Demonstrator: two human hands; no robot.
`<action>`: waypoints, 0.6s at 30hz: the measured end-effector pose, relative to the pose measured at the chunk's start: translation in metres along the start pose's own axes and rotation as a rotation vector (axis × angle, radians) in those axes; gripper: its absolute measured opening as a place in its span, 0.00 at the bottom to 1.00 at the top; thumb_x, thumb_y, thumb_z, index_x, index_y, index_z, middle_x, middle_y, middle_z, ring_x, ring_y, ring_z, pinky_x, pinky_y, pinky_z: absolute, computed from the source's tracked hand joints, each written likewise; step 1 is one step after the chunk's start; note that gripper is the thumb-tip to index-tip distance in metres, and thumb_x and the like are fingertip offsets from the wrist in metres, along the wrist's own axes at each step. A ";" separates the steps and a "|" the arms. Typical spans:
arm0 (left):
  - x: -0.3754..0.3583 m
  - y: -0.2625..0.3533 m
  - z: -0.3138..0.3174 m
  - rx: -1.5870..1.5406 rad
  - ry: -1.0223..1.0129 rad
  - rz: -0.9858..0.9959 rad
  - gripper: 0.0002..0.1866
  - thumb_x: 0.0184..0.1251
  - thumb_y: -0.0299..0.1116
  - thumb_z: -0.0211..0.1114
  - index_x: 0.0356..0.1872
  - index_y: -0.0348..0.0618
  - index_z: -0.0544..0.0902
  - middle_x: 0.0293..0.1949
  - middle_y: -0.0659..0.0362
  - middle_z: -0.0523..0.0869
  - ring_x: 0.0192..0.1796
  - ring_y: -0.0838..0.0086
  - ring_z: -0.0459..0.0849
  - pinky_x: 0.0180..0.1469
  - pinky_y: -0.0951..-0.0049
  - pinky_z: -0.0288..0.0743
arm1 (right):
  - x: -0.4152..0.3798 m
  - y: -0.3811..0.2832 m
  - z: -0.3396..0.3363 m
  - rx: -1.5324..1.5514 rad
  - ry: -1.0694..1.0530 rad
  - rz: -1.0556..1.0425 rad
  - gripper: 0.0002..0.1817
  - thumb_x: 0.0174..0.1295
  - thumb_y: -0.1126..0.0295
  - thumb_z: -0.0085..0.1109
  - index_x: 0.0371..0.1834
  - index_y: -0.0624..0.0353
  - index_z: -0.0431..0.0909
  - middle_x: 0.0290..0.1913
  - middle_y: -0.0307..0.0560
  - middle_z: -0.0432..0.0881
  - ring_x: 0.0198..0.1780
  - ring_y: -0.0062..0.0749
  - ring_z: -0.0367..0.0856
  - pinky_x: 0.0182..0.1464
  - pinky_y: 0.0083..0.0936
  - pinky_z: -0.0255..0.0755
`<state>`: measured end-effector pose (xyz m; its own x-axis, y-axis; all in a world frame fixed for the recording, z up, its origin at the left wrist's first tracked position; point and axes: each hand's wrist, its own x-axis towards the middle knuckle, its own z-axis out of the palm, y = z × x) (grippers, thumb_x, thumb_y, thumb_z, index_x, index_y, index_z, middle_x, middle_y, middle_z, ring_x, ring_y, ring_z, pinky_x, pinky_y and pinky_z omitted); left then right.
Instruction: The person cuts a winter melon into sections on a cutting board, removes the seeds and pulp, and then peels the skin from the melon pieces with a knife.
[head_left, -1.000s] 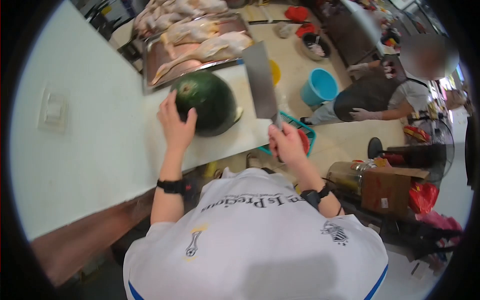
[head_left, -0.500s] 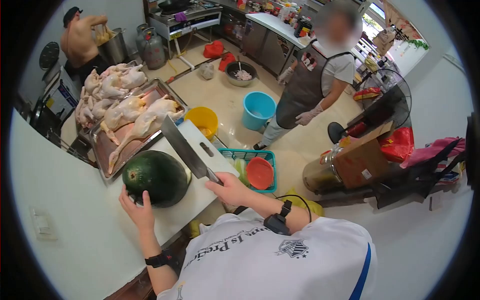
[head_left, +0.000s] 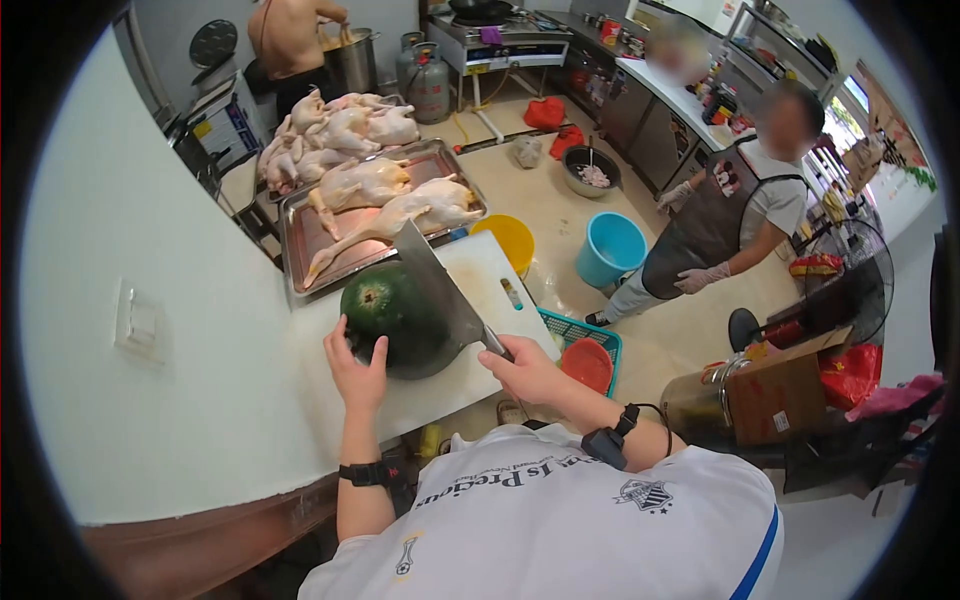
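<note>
A large dark green melon (head_left: 392, 325) lies on a white cutting board (head_left: 480, 262). My left hand (head_left: 357, 378) presses against the near left side of the melon, thumb and fingers spread round it. In my right hand (head_left: 525, 368) is the handle of a broad cleaver (head_left: 440, 285), the fingers wrapped round it. The blade slants up and left, overlapping the melon's right side in this view. Just beyond the melon, a metal tray (head_left: 292, 250) holds plucked poultry (head_left: 400, 222), one bird with its long neck stretched toward the melon.
More plucked birds (head_left: 335, 130) are heaped behind the tray. A yellow bucket (head_left: 505, 243), a blue bucket (head_left: 610, 248) and a teal basket (head_left: 570, 325) stand past the board. A gloved person in an apron (head_left: 715, 215) stands at right; another person (head_left: 290, 45) works at a pot (head_left: 352, 65).
The view has swung, so the scene sits farther right. My right hand has brought the cleaver blade closer over the melon's right side. The left hand stays on the melon.
</note>
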<state>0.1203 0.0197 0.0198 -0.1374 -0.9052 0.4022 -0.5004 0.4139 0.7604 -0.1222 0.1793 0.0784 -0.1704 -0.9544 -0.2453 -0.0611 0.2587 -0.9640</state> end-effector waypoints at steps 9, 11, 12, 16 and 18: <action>-0.006 0.001 -0.002 0.028 0.018 0.000 0.36 0.62 0.39 0.77 0.70 0.40 0.72 0.56 0.50 0.77 0.58 0.55 0.79 0.61 0.59 0.75 | 0.019 -0.023 0.013 -0.086 -0.084 -0.012 0.18 0.73 0.56 0.62 0.37 0.64 0.79 0.22 0.35 0.74 0.24 0.17 0.70 0.26 0.25 0.67; -0.006 0.000 0.000 0.014 0.023 -0.002 0.36 0.62 0.39 0.77 0.70 0.40 0.73 0.55 0.49 0.77 0.58 0.55 0.79 0.60 0.59 0.75 | 0.020 -0.032 0.016 -0.134 -0.087 -0.069 0.19 0.72 0.56 0.63 0.39 0.65 0.81 0.22 0.37 0.75 0.25 0.19 0.71 0.28 0.26 0.69; -0.006 0.000 0.000 0.004 0.016 0.006 0.36 0.62 0.39 0.77 0.70 0.40 0.73 0.55 0.49 0.77 0.58 0.55 0.79 0.60 0.59 0.75 | 0.018 -0.036 0.019 -0.135 -0.072 -0.069 0.19 0.72 0.56 0.63 0.39 0.65 0.81 0.22 0.37 0.75 0.25 0.19 0.71 0.28 0.26 0.69; -0.008 0.005 -0.001 -0.049 -0.001 -0.055 0.37 0.62 0.37 0.77 0.70 0.40 0.72 0.57 0.50 0.77 0.60 0.55 0.79 0.61 0.59 0.76 | 0.016 -0.050 0.026 -0.203 -0.097 -0.134 0.21 0.69 0.54 0.65 0.39 0.67 0.83 0.26 0.45 0.82 0.28 0.26 0.77 0.33 0.31 0.73; -0.010 0.004 0.001 -0.154 -0.010 -0.110 0.36 0.63 0.35 0.77 0.71 0.40 0.72 0.60 0.51 0.75 0.63 0.56 0.78 0.63 0.58 0.76 | 0.012 -0.055 0.026 -0.226 -0.038 -0.124 0.22 0.69 0.54 0.65 0.38 0.68 0.83 0.26 0.48 0.83 0.28 0.29 0.78 0.34 0.33 0.74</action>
<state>0.1186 0.0301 0.0189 -0.0976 -0.9463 0.3081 -0.3760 0.3217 0.8690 -0.0951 0.1500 0.1257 -0.1111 -0.9846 -0.1347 -0.2984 0.1624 -0.9405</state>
